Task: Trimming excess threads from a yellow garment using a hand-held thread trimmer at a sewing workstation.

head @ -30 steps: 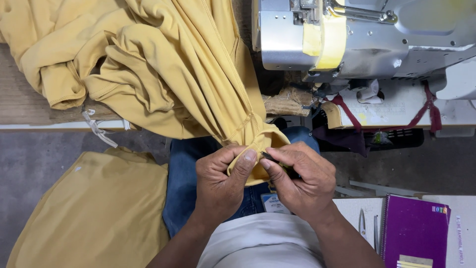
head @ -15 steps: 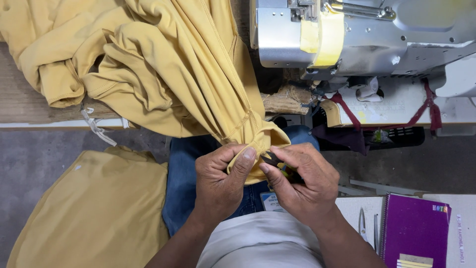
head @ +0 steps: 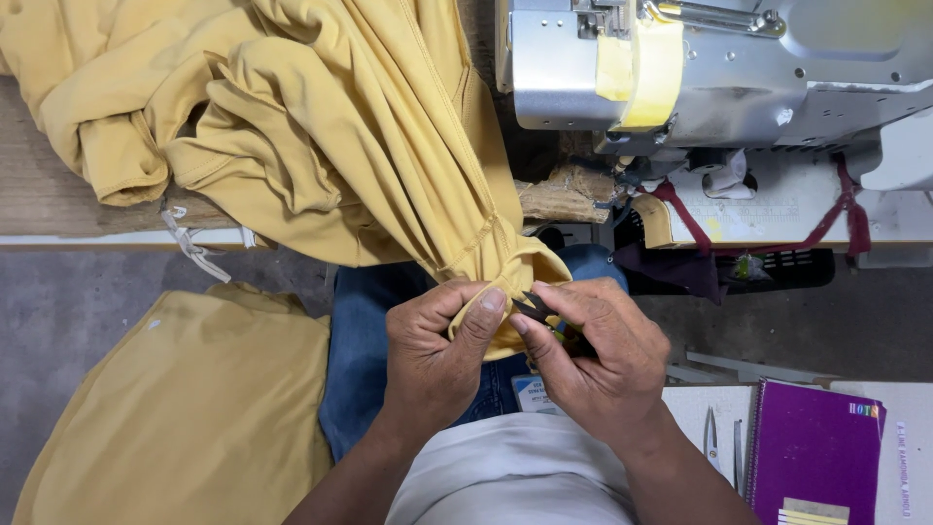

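Nearest to us: pale grey shirt front (head: 515, 481) at bottom edge, blue jeans (head: 364, 360) below the hands.

Left hand (head: 437, 355) sits over the lap, fingers curled tight, thumb and forefinger pinching the bunched hem of the mustard-yellow garment (head: 360, 146). Grip is closed on the cloth, no gap visible.

Right hand (head: 598, 365) is just beside it, fingertips almost touching the left thumb. Fingers are wrapped shut around small dark thread snips (head: 536, 309); only the blade tips show, pointing up-left at the pinched hem (head: 505, 282). We cannot tell whether the blades are open or closed, too small and mostly covered by the fingers.

A small badge card (head: 533, 394) shows between the wrists.

Right of the right forearm: purple notebook (head: 812, 447) on a pale surface, metal tweezers (head: 710, 437) just beside its left edge.

Left of the jeans: flat stack of the same yellow fabric (head: 185, 408) lying low, over grey floor (head: 68, 301).

Further out, the garment runs from the pinch point up and left, tapering tight at the hands and spreading in heavy folds across the wooden tabletop (head: 39, 194). A white cloth strip (head: 194, 248) hangs off the table edge.

Farthest, top right: grey sewing machine (head: 729, 58) with yellow tape wrapped on its body (head: 637, 63), maroon ribbon (head: 680, 209) draped under it, a dark tray (head: 777, 267) below.
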